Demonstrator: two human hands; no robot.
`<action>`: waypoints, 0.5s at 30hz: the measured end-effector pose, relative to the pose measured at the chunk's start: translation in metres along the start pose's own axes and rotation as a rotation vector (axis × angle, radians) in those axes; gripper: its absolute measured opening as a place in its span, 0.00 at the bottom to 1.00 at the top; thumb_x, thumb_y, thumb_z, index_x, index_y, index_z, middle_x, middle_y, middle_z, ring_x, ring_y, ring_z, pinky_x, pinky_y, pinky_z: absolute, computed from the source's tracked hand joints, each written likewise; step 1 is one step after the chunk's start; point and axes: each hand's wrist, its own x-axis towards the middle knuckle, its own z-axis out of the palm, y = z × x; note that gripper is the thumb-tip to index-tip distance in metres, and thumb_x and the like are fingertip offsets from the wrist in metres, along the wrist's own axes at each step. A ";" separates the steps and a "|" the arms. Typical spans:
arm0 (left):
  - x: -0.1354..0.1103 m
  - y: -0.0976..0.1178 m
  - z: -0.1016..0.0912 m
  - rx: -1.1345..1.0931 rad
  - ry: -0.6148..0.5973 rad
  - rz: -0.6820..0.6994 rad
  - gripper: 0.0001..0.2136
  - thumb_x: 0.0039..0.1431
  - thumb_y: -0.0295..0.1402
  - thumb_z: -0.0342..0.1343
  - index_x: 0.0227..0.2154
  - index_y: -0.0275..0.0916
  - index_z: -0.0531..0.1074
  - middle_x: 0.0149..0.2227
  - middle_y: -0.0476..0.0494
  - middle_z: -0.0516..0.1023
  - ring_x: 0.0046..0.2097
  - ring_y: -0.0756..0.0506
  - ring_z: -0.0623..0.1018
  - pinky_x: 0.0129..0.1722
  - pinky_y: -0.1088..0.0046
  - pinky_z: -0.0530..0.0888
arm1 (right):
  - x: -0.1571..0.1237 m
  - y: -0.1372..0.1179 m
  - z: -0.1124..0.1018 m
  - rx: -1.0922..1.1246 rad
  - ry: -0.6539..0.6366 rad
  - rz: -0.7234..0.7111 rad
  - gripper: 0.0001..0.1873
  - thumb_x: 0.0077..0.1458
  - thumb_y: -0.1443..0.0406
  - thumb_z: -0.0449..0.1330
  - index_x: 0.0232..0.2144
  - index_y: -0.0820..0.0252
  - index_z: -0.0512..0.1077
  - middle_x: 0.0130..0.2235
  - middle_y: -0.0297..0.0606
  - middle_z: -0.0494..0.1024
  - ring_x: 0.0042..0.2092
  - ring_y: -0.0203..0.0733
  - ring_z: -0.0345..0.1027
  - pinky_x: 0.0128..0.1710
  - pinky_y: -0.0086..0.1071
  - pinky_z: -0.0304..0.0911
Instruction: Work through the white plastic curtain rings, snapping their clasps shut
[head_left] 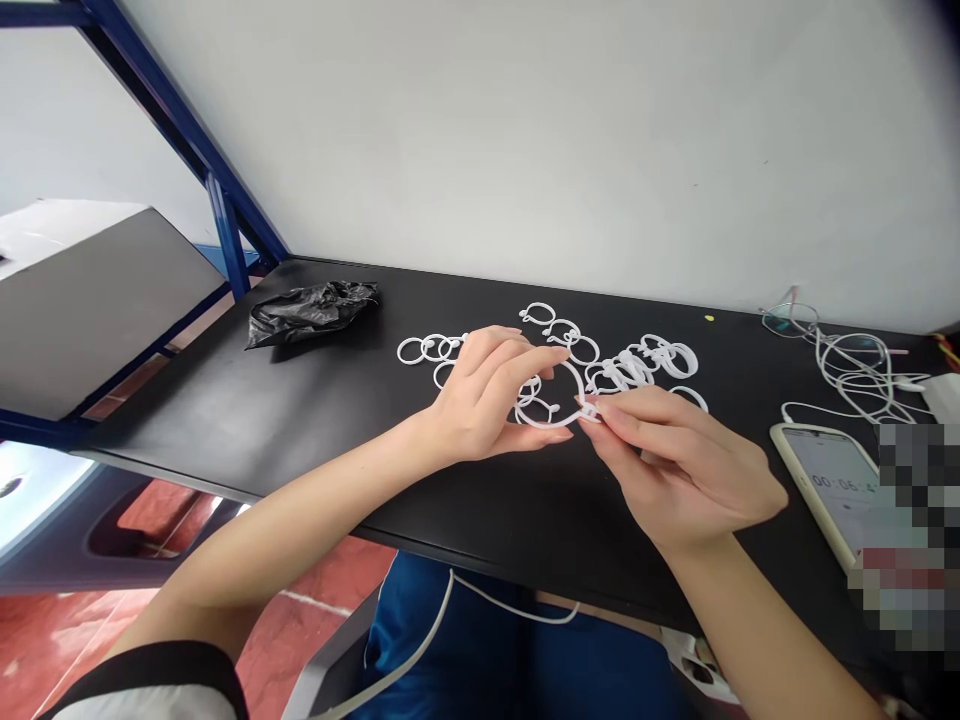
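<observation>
Far left of the left hand, on the black desk (202, 410), lies a crumpled bag (311, 308) — out of the way of both hands. Just left of and behind the left hand, a few loose rings (424, 350) overlap, partly hidden by its fingers.

The left hand (491, 395) is curved into a wide C, thumb below and fingers above, with hold of 1 white ring (581, 385). That grip probably steadies the ring without squashing it. The ring is up off the desk, between the 2 hands, its clip (590, 411) turned toward the right hand, likely for easy reach.

The right hand (690, 465) is nearly closed, thumb and fingertips pinching the clip — a fine grip that seems suited to so small a part. Beyond the hands sit 3 strung-out rings (577, 335) and a pile (630, 370), both seemingly within easy reach.

Right of the right hand lies a phone (832, 480), face up, perhaps so its timer can be read. Behind it are a tangled cable (847, 365) and glasses (787, 318).
</observation>
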 end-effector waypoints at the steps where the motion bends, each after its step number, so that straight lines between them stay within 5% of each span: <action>1: -0.001 0.000 0.000 -0.004 -0.006 0.004 0.23 0.69 0.50 0.44 0.53 0.35 0.65 0.34 0.43 0.78 0.39 0.44 0.76 0.45 0.64 0.73 | 0.000 0.000 0.000 -0.001 0.002 0.003 0.19 0.48 0.78 0.69 0.41 0.55 0.78 0.35 0.35 0.84 0.34 0.43 0.79 0.29 0.35 0.76; 15: -0.002 -0.001 0.002 0.021 -0.044 0.015 0.26 0.69 0.51 0.42 0.59 0.35 0.61 0.36 0.42 0.79 0.40 0.43 0.76 0.45 0.62 0.73 | -0.001 0.002 0.000 -0.016 0.008 0.013 0.20 0.48 0.77 0.69 0.42 0.53 0.78 0.37 0.35 0.83 0.34 0.42 0.78 0.29 0.36 0.75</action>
